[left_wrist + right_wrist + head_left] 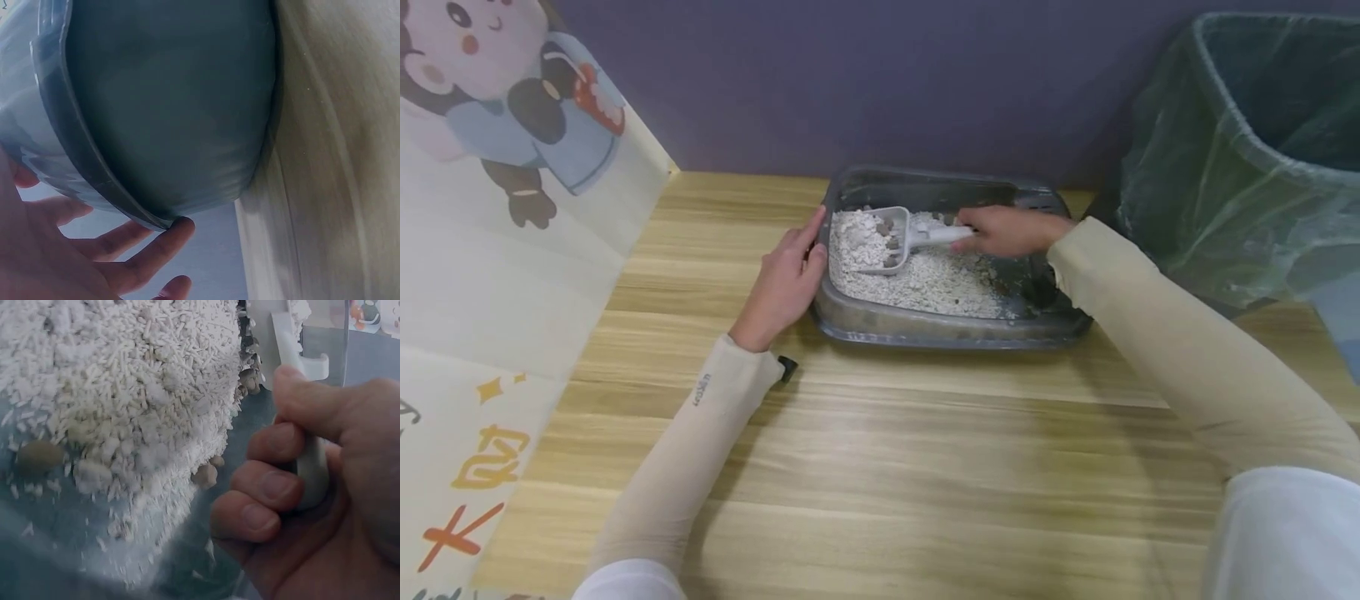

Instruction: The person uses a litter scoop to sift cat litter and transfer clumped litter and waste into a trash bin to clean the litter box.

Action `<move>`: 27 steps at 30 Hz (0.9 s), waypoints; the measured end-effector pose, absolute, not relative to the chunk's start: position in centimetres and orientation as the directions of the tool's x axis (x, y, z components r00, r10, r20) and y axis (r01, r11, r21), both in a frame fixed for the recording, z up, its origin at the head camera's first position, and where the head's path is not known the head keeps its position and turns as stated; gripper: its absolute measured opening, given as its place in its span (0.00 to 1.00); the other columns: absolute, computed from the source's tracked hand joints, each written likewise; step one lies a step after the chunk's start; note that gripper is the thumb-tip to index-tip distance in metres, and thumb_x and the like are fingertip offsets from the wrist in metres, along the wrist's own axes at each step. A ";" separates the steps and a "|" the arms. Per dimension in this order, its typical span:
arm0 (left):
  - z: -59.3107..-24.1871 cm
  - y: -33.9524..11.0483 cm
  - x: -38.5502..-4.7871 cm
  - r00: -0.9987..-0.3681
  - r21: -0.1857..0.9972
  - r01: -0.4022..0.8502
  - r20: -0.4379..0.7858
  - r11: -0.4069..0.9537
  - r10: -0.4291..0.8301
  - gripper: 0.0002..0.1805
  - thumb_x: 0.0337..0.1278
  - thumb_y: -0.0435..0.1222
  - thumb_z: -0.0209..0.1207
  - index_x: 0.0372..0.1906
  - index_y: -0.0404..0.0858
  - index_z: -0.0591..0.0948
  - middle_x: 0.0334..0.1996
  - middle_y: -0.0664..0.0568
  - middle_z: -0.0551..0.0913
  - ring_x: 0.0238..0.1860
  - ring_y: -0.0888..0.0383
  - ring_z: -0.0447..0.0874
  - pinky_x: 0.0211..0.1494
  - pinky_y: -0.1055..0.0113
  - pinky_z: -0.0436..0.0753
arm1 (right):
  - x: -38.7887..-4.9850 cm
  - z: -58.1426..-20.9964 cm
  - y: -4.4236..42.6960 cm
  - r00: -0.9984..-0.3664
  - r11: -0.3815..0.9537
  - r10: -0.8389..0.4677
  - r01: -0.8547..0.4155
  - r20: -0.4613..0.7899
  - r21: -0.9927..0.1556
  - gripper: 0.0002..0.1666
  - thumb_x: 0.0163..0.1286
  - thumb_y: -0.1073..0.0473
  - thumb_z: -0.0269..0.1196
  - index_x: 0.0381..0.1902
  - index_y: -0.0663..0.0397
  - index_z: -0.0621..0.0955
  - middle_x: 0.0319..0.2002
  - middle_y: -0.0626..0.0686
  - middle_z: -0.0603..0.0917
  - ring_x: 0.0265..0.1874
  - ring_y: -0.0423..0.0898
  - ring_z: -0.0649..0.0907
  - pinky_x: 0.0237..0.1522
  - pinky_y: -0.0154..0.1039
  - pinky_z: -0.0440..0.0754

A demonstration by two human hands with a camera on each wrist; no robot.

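Observation:
In the head view a grey litter box (pixel 925 331) holds white pellet litter (pixel 940 287). My right hand (pixel 1011 231) grips the handle of a pale litter scoop (pixel 934 237). The scoop's head, at the box's left side, carries white litter and several grey-brown clumps (pixel 889 233). In the right wrist view the fingers curl round the handle; round brownish lumps (pixel 40 457) lie among the pellets. My left hand (pixel 786 279) rests against the box's left rim. The left wrist view shows its fingers spread and fairly straight, one fingertip touching the rim (pixel 94 165).
A green bin (pixel 1210 183) lined with a clear bag stands right of the box. The wood-grain table (pixel 887 450) meets a dark purple wall (pixel 865 83) at the back. A pale panel (pixel 512 275) with cartoon pictures stands on the left.

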State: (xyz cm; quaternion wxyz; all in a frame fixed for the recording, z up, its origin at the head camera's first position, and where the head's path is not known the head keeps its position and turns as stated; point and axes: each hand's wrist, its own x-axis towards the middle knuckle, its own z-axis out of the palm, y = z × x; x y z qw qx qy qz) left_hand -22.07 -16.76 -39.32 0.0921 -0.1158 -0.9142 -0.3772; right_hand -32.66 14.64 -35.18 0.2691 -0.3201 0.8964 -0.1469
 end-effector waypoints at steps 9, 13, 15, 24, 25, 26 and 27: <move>-39.6 -16.5 -22.2 -0.958 0.678 0.278 0.253 0.681 0.139 0.28 0.71 0.47 0.40 0.74 0.53 0.54 0.60 0.40 0.71 0.42 0.51 0.73 0.49 0.52 0.74 | -29.9 -33.2 18.0 -0.715 0.767 -0.625 -0.488 -0.315 -0.416 0.25 0.74 0.42 0.47 0.49 0.58 0.70 0.29 0.56 0.72 0.21 0.48 0.69 0.26 0.44 0.67; -39.5 -16.7 -22.0 -0.961 0.686 0.264 0.246 0.678 0.125 0.28 0.71 0.47 0.39 0.74 0.54 0.54 0.60 0.40 0.70 0.38 0.51 0.73 0.44 0.54 0.75 | -28.1 -32.8 19.1 -0.756 0.768 -0.608 -0.480 -0.245 -0.425 0.25 0.74 0.40 0.45 0.46 0.57 0.69 0.26 0.55 0.70 0.19 0.48 0.67 0.25 0.44 0.66; -39.4 -16.8 -21.9 -0.961 0.686 0.265 0.248 0.677 0.125 0.28 0.71 0.48 0.39 0.74 0.54 0.54 0.60 0.40 0.70 0.37 0.51 0.73 0.43 0.54 0.75 | -27.2 -33.1 19.8 -0.780 0.765 -0.594 -0.472 -0.197 -0.439 0.24 0.74 0.41 0.45 0.46 0.57 0.69 0.25 0.55 0.69 0.18 0.48 0.67 0.24 0.43 0.66; -39.6 -16.8 -22.0 -0.956 0.689 0.277 0.264 0.669 0.125 0.28 0.71 0.47 0.40 0.74 0.52 0.55 0.59 0.40 0.71 0.45 0.50 0.73 0.50 0.52 0.73 | -24.2 -35.9 20.6 -0.869 0.721 -0.492 -0.437 0.047 -0.538 0.20 0.73 0.44 0.49 0.46 0.55 0.71 0.21 0.53 0.69 0.12 0.47 0.65 0.15 0.41 0.64; -39.7 -16.8 -22.0 -0.956 0.690 0.280 0.266 0.667 0.125 0.28 0.71 0.47 0.40 0.74 0.52 0.56 0.59 0.40 0.72 0.44 0.51 0.73 0.49 0.52 0.74 | -24.0 -36.3 20.5 -0.875 0.716 -0.479 -0.434 0.066 -0.547 0.20 0.73 0.44 0.50 0.46 0.55 0.72 0.20 0.53 0.69 0.12 0.47 0.65 0.15 0.40 0.64; -39.7 -16.8 -22.0 -0.955 0.693 0.283 0.270 0.664 0.125 0.28 0.71 0.47 0.40 0.74 0.51 0.56 0.58 0.41 0.72 0.43 0.51 0.73 0.47 0.53 0.74 | -23.8 -36.7 20.5 -0.879 0.710 -0.469 -0.432 0.084 -0.556 0.20 0.73 0.44 0.50 0.46 0.55 0.72 0.20 0.53 0.69 0.12 0.47 0.65 0.15 0.40 0.64; -39.8 -16.7 -22.1 -0.954 0.695 0.285 0.272 0.661 0.126 0.28 0.71 0.47 0.40 0.73 0.51 0.56 0.57 0.41 0.73 0.41 0.51 0.72 0.46 0.53 0.74 | -23.7 -37.0 20.4 -0.884 0.706 -0.458 -0.426 0.093 -0.566 0.20 0.73 0.44 0.50 0.46 0.55 0.72 0.20 0.53 0.69 0.12 0.47 0.65 0.15 0.40 0.65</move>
